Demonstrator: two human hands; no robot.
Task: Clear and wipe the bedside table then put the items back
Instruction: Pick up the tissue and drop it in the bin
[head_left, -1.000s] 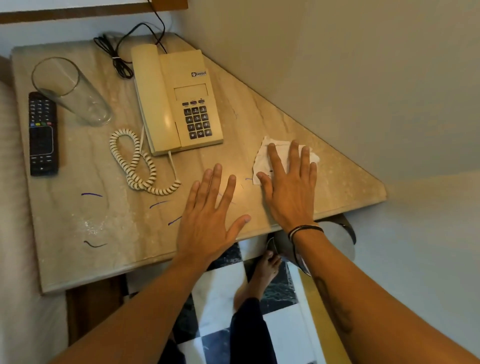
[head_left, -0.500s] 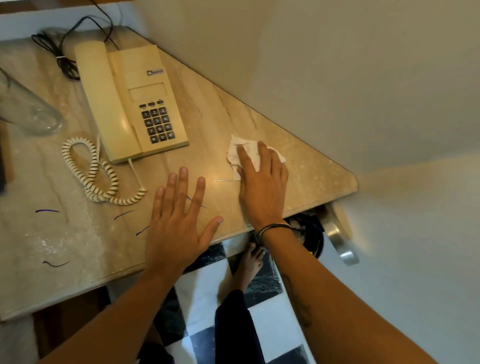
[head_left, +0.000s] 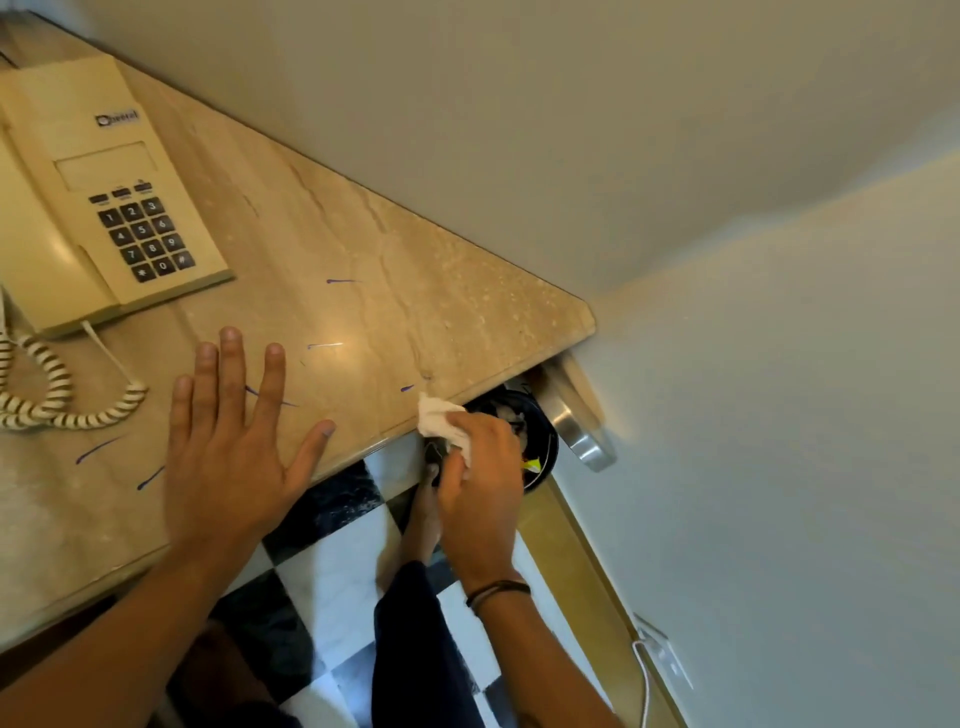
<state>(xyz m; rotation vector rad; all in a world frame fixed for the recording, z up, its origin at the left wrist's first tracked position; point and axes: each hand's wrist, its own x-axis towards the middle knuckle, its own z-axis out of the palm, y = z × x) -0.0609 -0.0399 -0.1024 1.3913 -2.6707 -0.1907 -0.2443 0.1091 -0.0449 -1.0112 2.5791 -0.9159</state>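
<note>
From my remote seat, the marble bedside table (head_left: 322, 244) filled most of the view, and my left hand (head_left: 228, 447) lay on it with fingers spread and palm flat; I judged that was to steady me while the other arm reached off the edge. Up and to the left of that hand sat the cream push-button telephone (head_left: 98, 192), not yet cleared away, with its coiled cord (head_left: 62, 400) looping just left of the fingers. Just past the table's front edge, to the right, stood a round black waste bin (head_left: 540, 441) on the floor. My right hand (head_left: 483, 483) hovered above its mouth, fingers closed around the crumpled white tissue (head_left: 439, 423), seemingly to drop it in. Thin blue ink marks (head_left: 340, 281) lay beyond and beside my left fingertips, so I reckoned wiping was unfinished.
</note>
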